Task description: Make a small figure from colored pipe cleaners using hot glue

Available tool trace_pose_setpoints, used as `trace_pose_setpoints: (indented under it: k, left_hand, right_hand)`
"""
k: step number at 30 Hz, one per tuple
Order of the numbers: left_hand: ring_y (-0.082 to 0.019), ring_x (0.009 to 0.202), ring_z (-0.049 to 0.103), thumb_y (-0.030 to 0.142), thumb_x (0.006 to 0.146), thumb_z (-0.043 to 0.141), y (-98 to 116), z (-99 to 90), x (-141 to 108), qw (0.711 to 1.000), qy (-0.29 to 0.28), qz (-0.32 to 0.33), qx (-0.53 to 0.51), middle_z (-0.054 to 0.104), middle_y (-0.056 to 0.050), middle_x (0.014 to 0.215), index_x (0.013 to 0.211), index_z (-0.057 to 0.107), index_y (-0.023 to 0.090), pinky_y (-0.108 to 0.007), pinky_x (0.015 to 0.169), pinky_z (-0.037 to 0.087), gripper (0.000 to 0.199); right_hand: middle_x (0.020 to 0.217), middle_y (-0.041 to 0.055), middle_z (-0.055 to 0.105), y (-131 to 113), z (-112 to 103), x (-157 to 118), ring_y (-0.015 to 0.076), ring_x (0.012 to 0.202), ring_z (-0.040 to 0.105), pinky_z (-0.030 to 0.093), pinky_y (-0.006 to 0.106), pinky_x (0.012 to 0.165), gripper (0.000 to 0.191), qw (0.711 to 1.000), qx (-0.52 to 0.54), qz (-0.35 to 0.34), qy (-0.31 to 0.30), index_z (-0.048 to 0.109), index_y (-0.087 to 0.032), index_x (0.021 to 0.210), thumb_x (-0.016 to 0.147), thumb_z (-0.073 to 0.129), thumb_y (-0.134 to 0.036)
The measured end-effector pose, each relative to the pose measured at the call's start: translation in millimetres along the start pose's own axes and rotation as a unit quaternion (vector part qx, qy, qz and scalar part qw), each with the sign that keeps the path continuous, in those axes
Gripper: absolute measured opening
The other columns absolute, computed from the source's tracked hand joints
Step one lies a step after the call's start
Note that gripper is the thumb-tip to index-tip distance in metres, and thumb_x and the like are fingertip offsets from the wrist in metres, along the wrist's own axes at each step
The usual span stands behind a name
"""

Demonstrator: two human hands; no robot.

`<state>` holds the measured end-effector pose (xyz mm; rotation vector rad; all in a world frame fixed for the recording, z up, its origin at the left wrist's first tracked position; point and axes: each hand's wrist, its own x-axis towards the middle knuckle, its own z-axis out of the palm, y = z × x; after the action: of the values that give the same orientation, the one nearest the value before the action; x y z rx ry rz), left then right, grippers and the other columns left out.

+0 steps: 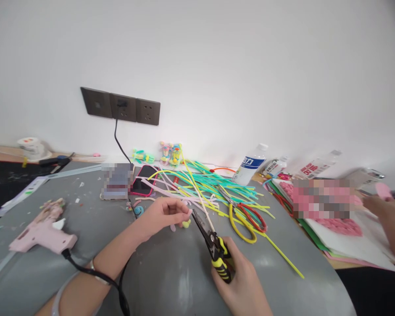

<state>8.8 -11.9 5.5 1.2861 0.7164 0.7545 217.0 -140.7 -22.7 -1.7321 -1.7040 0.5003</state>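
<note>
My right hand [238,274] is wrapped round the black and yellow handles of a pair of pliers [213,245], whose jaws point up and left. The tips of my left hand [171,213] are pinched together beside the jaw tips, on a small pale pink piece [189,211]. Beyond my hands lies a spread of pipe cleaners [213,180] in teal, yellow and pale pink. Scissors [243,224] with yellow and red handles rest on the pile's right side.
A pink glue gun [42,235] lies at left, its black cable [98,276] crossing my left forearm. Behind are a phone [143,181], small figures [171,153] and a bottle [250,164]. At right, another person's hand [385,208] is near papers [355,245].
</note>
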Motion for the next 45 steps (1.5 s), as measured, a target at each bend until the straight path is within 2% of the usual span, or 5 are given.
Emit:
trace_pose_setpoints:
  k: [12,19,25,31,45]
  left_hand:
    - [-0.008,0.058,0.054,0.031,0.073,0.076,0,-1.0,0,0.999,-0.02,-0.021,0.025,0.066,-0.001,0.068,0.078,0.073,0.013,-0.019,0.057,0.042,0.019]
    - [-0.008,0.062,0.053,0.028,0.075,0.075,-3,-1.8,1,0.998,-0.044,-0.017,0.052,0.066,-0.001,0.07,0.079,0.075,0.014,-0.019,0.061,0.041,0.015]
    - [-0.011,0.069,0.059,0.028,0.075,0.075,-6,-3.1,1,0.996,-0.064,-0.021,0.058,0.069,-0.003,0.076,0.082,0.076,0.013,-0.021,0.067,0.044,0.016]
    - [-0.013,0.071,0.061,0.03,0.076,0.075,-7,-2.2,0,0.994,-0.082,-0.016,0.068,0.072,-0.005,0.079,0.084,0.077,0.014,-0.022,0.068,0.046,0.018]
    - [-0.014,0.071,0.063,0.031,0.077,0.074,-6,3.1,-2,0.99,-0.12,-0.03,0.07,0.072,-0.003,0.078,0.081,0.077,0.016,-0.023,0.068,0.046,0.015]
  right_hand:
    - [0.075,0.0005,0.068,-2,-12,3,0.0155,0.06,0.065,0.051,0.02,0.056,0.03,0.998,-0.037,0.004,-0.045,0.055,-0.021,0.099,0.069,0.054,-0.018]
    - [0.064,-0.0033,0.062,0,-14,-5,0.0134,0.05,0.056,0.046,0.019,0.05,0.023,0.997,-0.055,0.014,-0.046,0.054,-0.023,0.093,0.07,0.053,-0.02]
    - [0.058,-0.0046,0.058,11,-10,-12,0.0135,0.045,0.051,0.041,0.02,0.045,0.032,0.996,-0.075,-0.006,-0.051,0.054,-0.021,0.102,0.07,0.054,-0.022]
    - [0.054,-0.0063,0.052,9,-10,-16,0.0121,0.044,0.044,0.037,0.019,0.045,0.022,0.997,-0.058,-0.001,-0.059,0.055,-0.023,0.092,0.07,0.053,-0.021]
    - [0.065,0.0017,0.067,8,-6,-37,0.0169,0.05,0.058,0.046,0.022,0.051,0.042,0.998,-0.011,0.063,-0.013,0.066,-0.021,0.105,0.067,0.049,-0.023]
